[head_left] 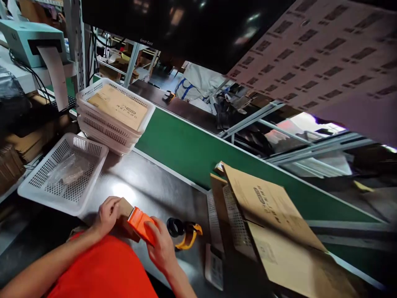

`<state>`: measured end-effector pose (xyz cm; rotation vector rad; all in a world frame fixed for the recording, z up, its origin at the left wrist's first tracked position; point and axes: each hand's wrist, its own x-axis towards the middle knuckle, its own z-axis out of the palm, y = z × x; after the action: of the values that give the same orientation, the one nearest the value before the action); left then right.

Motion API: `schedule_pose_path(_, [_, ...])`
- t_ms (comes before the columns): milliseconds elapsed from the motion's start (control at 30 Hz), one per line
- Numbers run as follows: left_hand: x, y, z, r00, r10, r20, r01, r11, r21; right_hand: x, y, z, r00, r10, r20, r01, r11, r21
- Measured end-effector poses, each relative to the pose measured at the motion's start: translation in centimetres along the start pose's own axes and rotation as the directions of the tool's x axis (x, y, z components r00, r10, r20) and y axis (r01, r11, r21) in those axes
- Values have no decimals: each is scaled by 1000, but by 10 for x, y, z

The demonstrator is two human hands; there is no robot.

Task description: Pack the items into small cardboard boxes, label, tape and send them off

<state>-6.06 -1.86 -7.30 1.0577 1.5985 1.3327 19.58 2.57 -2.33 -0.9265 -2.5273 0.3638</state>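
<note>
My left hand (pixel 108 215) is closed on the upper left edge of a small brown cardboard box (pixel 125 209), close against my body. In my right hand (pixel 163 244) is an orange block-shaped hand tool (pixel 141 223), its far end touching or just over the box; its exact kind is not clear. Part of the box is hidden behind the tool and my left fingers. Just right of my right hand, a yellow-and-black tape dispenser (pixel 187 236) lies on the metal worktop (pixel 161 182), beside a black ring-shaped piece (pixel 175 227).
At left sits a white basket (pixel 101 159) holding clear plastic packaging; stacked baskets (pixel 108 134) with a flat carton (pixel 119 105) stand behind. A green conveyor belt (pixel 182 145) crosses beyond the worktop. Large open carton flaps (pixel 276 215) rise at right, near a pale handheld device (pixel 214 267). A dark monitor (pixel 186 29) hangs overhead.
</note>
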Motion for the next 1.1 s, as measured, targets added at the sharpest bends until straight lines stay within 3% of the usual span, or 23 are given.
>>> schedule_pose_path(33, [-2,10,3,981,-186,53,191,976,-107,-1,0,0,1000,-2,-4,2,1000,6])
schedule_pose_path(67, [-3,19,6,923,-346,165,377,901,-215,-1,0,0,1000,-10,-6,10,1000,11])
schedule_pose_path(133, [-4,36,11,774,-487,406,625,690,-364,-2,0,2,999,-34,-6,35,999,17])
schedule_pose_path(200, [-3,46,15,711,-498,497,701,564,-436,-2,1,2,998,-57,1,57,998,11])
schedule_pose_path(333, [-3,48,16,687,-543,483,727,528,-439,-1,5,-3,993,-87,77,87,996,7])
schedule_pose_path(433, [-3,42,18,693,-571,441,721,565,-401,5,3,-12,985,-102,141,97,994,42])
schedule_pose_path(533, [2,34,20,734,-594,328,679,655,-333,16,-6,-25,959,-63,277,45,996,71])
schedule_pose_path(667, [21,22,9,806,-561,188,591,779,-212,28,-24,-42,855,120,505,-138,990,-2])
schedule_pose_path(767, [37,11,-7,860,-502,91,510,855,-98,35,-36,-47,790,206,578,-192,978,-87])
schedule_pose_path(867, [40,2,-21,874,-485,44,486,872,-47,44,-43,-44,778,208,593,-170,978,-121])
schedule_pose_path(1100, [9,-16,-33,869,-493,33,494,865,-82,61,-40,-41,765,99,637,-38,993,-108])
